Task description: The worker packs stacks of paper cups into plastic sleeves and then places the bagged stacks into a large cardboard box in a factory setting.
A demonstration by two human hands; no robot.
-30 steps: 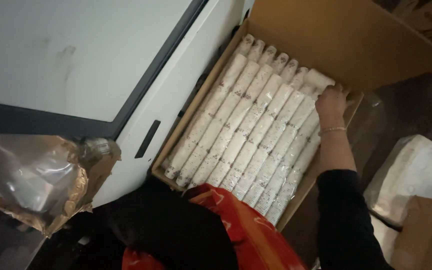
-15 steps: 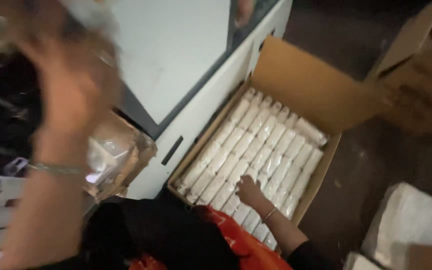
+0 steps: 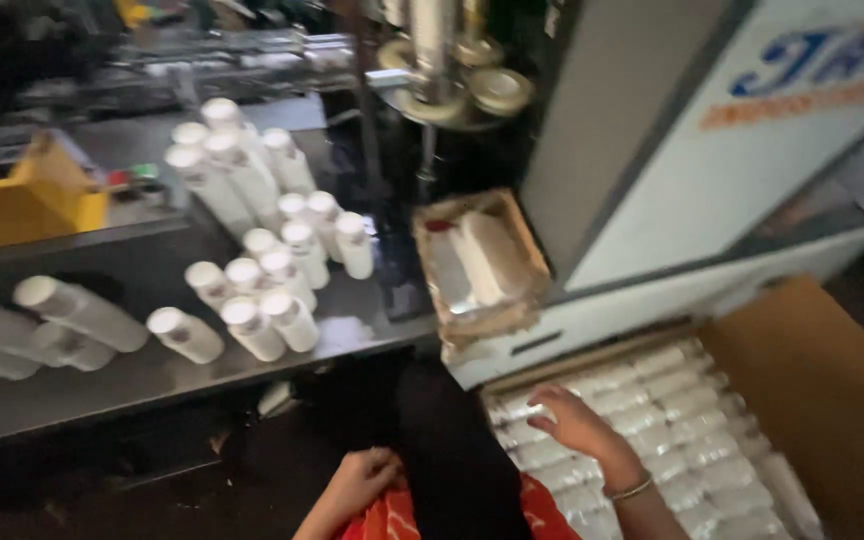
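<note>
A: State the finger condition.

B: The right hand (image 3: 574, 422) was spread open, fingers (image 3: 542, 400) curved loosely over the top row of white cylindrical plastic bottles wrapped in clear film (image 3: 652, 420); nothing was gripped. The left hand (image 3: 360, 480) lay loosely curled against the red and black garment (image 3: 452, 500) and held nothing.

A: Handling properties?

B: Judged light and stiff, with slick film. Grasp one across the body, not the ends.

A: Containers?

B: The open brown cardboard carton (image 3: 812, 400) held the bottles lying in packed rows. A small frayed brown tray (image 3: 480, 262) on the machine held a few white items. Bare white bottles (image 3: 272, 290) stood and lay on the grey steel shelf (image 3: 102, 385).
</note>
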